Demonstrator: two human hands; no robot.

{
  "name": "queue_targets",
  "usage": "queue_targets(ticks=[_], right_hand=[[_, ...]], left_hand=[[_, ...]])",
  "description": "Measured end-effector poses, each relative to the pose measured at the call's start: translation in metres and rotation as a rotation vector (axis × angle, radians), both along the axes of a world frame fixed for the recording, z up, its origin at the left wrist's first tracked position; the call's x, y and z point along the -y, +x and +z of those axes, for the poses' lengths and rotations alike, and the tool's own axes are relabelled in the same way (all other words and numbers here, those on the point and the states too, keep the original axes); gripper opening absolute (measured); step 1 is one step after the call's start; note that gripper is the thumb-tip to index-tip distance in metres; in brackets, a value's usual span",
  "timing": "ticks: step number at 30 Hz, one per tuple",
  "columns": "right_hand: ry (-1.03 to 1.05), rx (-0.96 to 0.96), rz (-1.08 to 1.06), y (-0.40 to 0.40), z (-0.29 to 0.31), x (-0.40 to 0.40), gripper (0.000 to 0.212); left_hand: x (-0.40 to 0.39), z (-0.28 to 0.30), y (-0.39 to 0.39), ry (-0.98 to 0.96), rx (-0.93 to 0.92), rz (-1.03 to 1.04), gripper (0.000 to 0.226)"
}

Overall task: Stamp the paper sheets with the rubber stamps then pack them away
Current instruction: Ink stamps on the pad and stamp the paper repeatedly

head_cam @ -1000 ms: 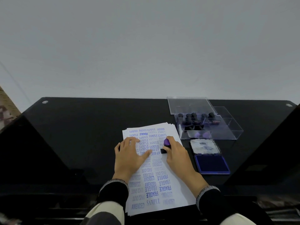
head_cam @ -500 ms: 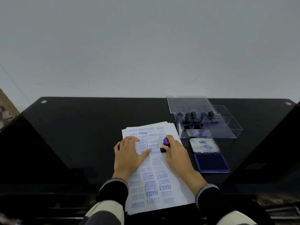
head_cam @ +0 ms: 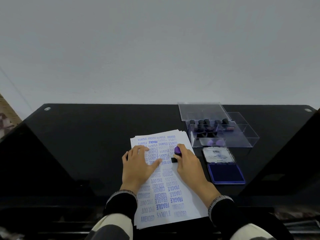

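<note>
A stack of white paper sheets (head_cam: 166, 201), covered with blue stamped words, lies on the black table (head_cam: 86, 144). My left hand (head_cam: 138, 168) rests flat on the top sheet, fingers spread. My right hand (head_cam: 187, 163) grips a purple-handled rubber stamp (head_cam: 177, 153), whose black base presses on the paper at its right side. To the right lies an open blue ink pad (head_cam: 225, 173) with its lid folded back. Behind it stands a clear plastic box (head_cam: 242, 137) holding several black-handled stamps (head_cam: 207, 123).
The box's clear lid (head_cam: 202, 110) lies at the back of the table against the white wall. The table's front edge runs just below my wrists, and the paper overhangs it. Dark glossy surface extends to the left.
Hardly anything differs; both hands stay in place on the paper with the stamp pressed down. The view has shifted very slightly.
</note>
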State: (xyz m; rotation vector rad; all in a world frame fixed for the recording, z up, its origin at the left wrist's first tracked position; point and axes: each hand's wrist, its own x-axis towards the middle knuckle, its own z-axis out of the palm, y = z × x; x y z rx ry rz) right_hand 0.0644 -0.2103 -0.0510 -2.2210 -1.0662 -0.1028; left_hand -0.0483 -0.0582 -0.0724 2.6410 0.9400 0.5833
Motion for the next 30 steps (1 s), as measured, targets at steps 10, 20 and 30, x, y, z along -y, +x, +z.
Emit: queue_targets(ticks=[10,20,30], right_hand=[[0.011,0.003,-0.004,-0.0017,-0.0003,0.0003,0.027],[0.008,0.011,-0.005,-0.0018,-0.0006,0.0006,0.029],[0.006,0.039,-0.005,-0.0021,-0.0003,0.0002,0.029]], left_hand=[[0.0052,0.005,0.0001,-0.064,0.003,0.203,0.062],[0.0073,0.0082,0.0011,-0.116,-0.191,0.239,0.071],[0.0077,0.009,0.0003,-0.128,-0.184,0.233,0.07]])
